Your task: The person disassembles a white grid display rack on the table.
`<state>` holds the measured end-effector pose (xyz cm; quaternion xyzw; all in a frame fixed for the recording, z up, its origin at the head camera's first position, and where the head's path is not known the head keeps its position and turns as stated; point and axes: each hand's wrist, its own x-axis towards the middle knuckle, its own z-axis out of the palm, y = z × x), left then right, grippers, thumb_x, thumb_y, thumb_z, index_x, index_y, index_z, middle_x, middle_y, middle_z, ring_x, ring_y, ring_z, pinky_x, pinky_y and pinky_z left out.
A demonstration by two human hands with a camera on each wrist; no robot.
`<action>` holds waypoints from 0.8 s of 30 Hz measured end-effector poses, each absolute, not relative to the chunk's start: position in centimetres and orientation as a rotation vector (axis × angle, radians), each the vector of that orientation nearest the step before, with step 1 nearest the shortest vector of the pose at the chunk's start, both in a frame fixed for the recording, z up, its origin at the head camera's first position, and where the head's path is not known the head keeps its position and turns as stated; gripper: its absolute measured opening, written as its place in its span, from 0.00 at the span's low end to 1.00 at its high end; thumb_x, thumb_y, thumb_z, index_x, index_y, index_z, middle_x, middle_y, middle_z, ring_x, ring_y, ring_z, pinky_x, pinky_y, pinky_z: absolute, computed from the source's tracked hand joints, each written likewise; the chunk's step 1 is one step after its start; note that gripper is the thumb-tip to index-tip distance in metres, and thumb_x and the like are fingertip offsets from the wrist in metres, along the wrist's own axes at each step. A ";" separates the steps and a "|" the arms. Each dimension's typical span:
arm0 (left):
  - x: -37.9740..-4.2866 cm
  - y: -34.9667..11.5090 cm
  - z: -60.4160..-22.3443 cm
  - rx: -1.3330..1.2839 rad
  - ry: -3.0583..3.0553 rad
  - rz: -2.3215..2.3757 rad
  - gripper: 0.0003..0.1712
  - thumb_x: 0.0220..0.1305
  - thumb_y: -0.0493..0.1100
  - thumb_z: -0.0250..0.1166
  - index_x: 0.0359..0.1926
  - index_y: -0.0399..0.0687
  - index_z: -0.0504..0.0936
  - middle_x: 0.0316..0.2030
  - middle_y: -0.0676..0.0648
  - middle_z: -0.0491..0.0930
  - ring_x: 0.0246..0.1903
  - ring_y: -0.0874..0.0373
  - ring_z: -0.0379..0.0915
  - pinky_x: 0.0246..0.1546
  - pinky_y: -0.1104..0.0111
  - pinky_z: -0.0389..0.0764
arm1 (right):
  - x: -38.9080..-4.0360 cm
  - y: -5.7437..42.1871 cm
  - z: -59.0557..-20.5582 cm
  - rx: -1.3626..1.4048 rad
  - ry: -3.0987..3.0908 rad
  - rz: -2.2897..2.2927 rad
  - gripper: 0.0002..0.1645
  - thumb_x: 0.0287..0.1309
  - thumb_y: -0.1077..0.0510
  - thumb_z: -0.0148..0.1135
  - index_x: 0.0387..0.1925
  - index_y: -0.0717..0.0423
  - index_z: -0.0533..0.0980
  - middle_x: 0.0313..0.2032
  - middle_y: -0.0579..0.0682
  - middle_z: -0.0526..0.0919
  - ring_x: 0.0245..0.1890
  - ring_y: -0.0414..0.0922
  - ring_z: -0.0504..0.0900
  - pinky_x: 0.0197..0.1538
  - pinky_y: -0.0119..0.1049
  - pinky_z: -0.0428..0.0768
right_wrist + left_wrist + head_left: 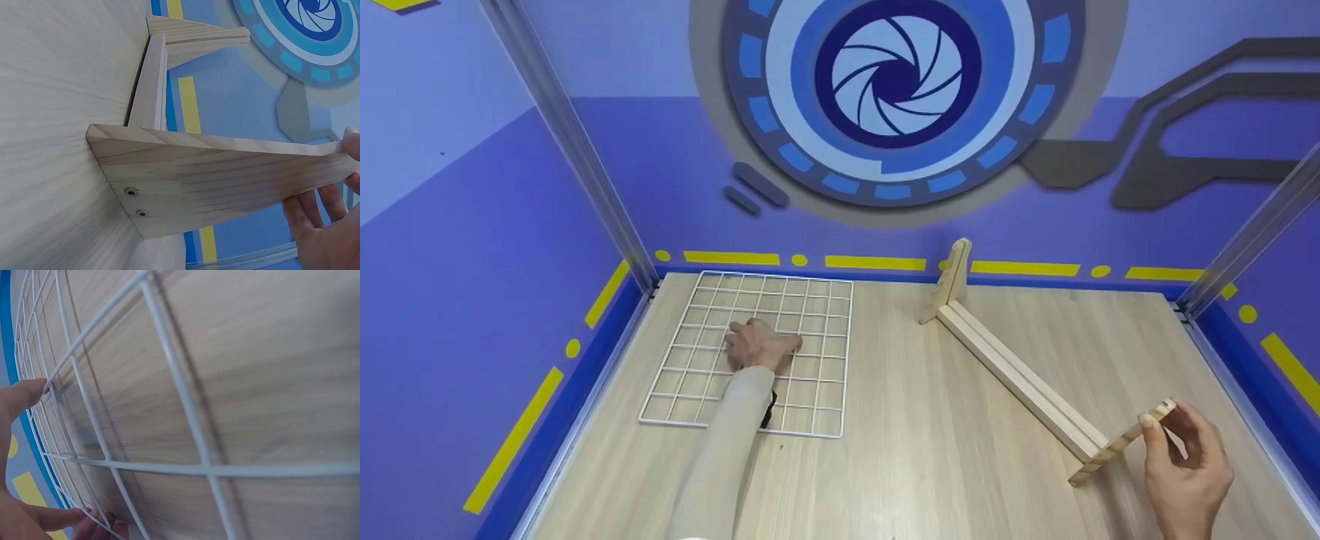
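Observation:
In the head view a white wire grid panel [847, 360] lies at the left of the wooden tabletop. My left hand [761, 345] is over its middle, fingers bent down onto the wires. The left wrist view shows the thumb [28, 395] against one wire and fingertips [104, 517] hooked at others. To the right is a wooden stand: a long grooved rail [1020, 379] joins two upright end boards. My right hand [1189, 465] pinches the upper end of the near board [214, 174], thumb on one side, fingers on the other. Two bolts show low on that board.
The far end board [952, 281] stands near the blue back wall [622, 180]. Metal posts [577, 165] rise at the tabletop's back corners. Side walls with yellow stripes border the wooden tabletop [915, 450].

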<state>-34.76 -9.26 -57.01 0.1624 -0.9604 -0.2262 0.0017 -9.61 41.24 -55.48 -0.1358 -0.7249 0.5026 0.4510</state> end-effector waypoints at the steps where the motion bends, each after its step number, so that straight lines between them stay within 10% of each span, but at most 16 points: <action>1: -34.9 -9.3 -57.1 0.516 -3.020 -0.704 0.45 0.48 0.66 0.78 0.55 0.33 0.83 0.54 0.27 0.73 0.54 0.29 0.74 0.40 0.46 0.86 | -9.6 41.3 -55.5 -0.325 -1.787 1.247 0.29 0.56 0.82 0.67 0.61 0.77 0.77 0.47 0.37 0.84 0.48 0.32 0.86 0.51 0.18 0.82; 24: -36.1 -9.4 -59.3 0.505 -3.041 -0.589 0.49 0.49 0.71 0.73 0.55 0.32 0.83 0.54 0.29 0.73 0.54 0.32 0.73 0.48 0.47 0.81 | -9.4 41.1 -55.2 -0.322 -1.768 1.283 0.29 0.56 0.82 0.67 0.61 0.78 0.76 0.47 0.40 0.85 0.48 0.34 0.86 0.51 0.17 0.82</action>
